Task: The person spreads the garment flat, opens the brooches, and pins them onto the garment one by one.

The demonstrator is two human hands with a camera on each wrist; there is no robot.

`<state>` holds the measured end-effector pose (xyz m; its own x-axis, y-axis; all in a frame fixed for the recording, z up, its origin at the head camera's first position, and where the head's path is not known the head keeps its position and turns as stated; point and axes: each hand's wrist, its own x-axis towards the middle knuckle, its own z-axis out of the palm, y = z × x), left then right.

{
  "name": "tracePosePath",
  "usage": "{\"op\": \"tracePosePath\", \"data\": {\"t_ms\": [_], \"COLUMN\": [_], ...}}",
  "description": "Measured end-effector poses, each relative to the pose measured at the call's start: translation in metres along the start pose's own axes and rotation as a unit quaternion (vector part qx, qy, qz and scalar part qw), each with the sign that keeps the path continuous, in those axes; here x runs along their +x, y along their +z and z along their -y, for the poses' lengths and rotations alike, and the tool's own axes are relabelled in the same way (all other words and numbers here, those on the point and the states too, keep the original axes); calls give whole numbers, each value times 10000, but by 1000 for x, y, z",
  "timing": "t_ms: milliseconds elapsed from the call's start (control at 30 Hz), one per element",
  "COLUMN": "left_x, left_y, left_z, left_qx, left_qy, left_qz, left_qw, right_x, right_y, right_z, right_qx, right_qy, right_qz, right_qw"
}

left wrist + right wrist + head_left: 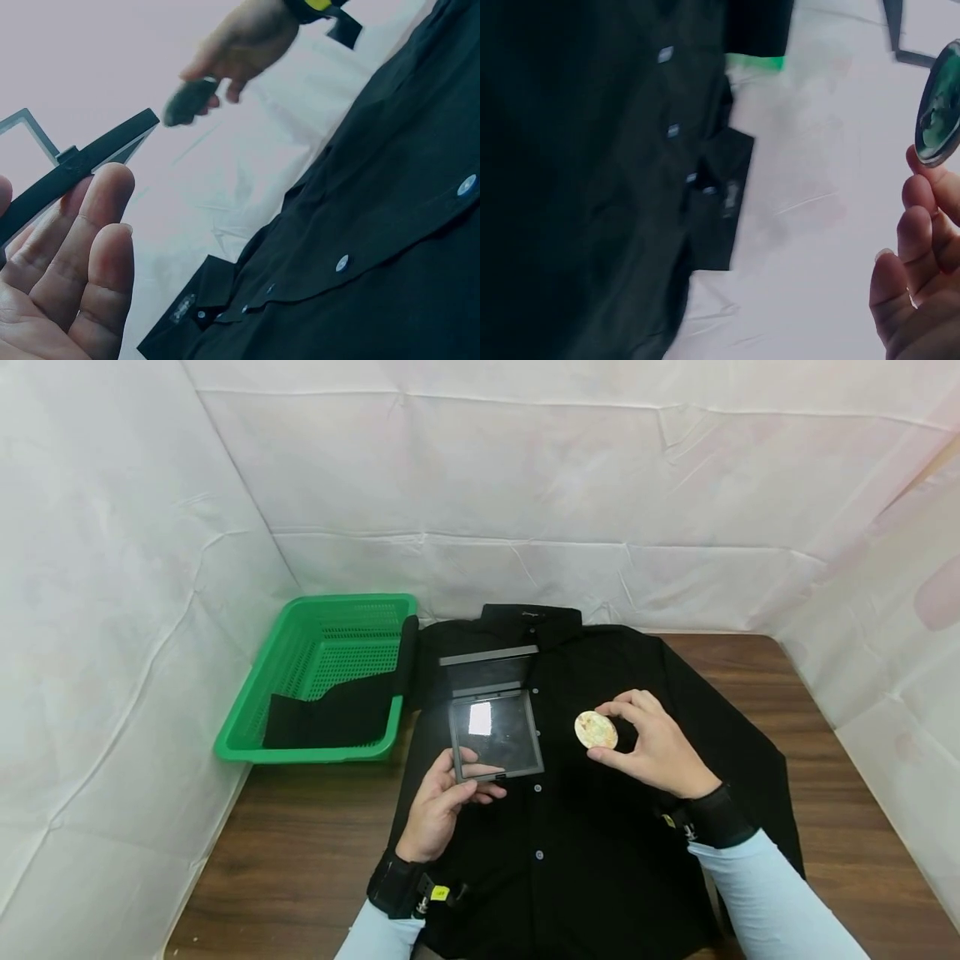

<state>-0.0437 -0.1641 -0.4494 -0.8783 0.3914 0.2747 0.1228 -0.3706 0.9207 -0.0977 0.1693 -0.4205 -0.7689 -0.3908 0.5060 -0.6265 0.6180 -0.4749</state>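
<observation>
My left hand point(433, 814) grips the lower edge of a thin display case point(498, 739) with a dark frame and clear panels. The hinged lid point(489, 670) stands raised at the far side, and fingers show through the clear panel. To the right, my right hand point(663, 752) pinches a flat oval disc point(596, 730), cream with mottled colour, between thumb and fingers. In the right wrist view the disc point(939, 112) looks green with a dark rim. Both hands are over a black button-up shirt point(600, 843) spread on the table.
A green plastic basket point(232, 739) stands at the back left, with one black shirt sleeve point(330, 714) draped into it. Brown wooden table point(300, 843) shows on both sides of the shirt. White sheeting point(487, 468) hangs behind and at the sides.
</observation>
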Motion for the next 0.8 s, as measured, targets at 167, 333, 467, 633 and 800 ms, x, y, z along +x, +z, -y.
{"op": "tracePosePath", "data": {"t_ms": [167, 333, 467, 633, 800], "left_x": [0, -1, -2, -3, -3], "left_y": [-1, -1, -1, -2, -2], "left_z": [-2, 0, 1, 2, 2], "left_qx": [31, -2, 2, 77, 145], "left_qy": [4, -50, -94, -89, -45], "left_qz": [-19, -64, -86, -62, -47], "left_qw": [10000, 10000, 9999, 9999, 9999], "right_x": [-4, -1, 4, 9, 12], "right_y": [17, 38, 52, 65, 73], "right_z": [-19, -35, -43, -44, -42], "right_qx": [-68, -267, -459, -595, -636], "right_qy": [113, 349, 531, 563, 721], "right_qz": [378, 883, 1280, 1635, 1804], "right_qw": [9992, 9951, 9893, 9831, 9789]}}
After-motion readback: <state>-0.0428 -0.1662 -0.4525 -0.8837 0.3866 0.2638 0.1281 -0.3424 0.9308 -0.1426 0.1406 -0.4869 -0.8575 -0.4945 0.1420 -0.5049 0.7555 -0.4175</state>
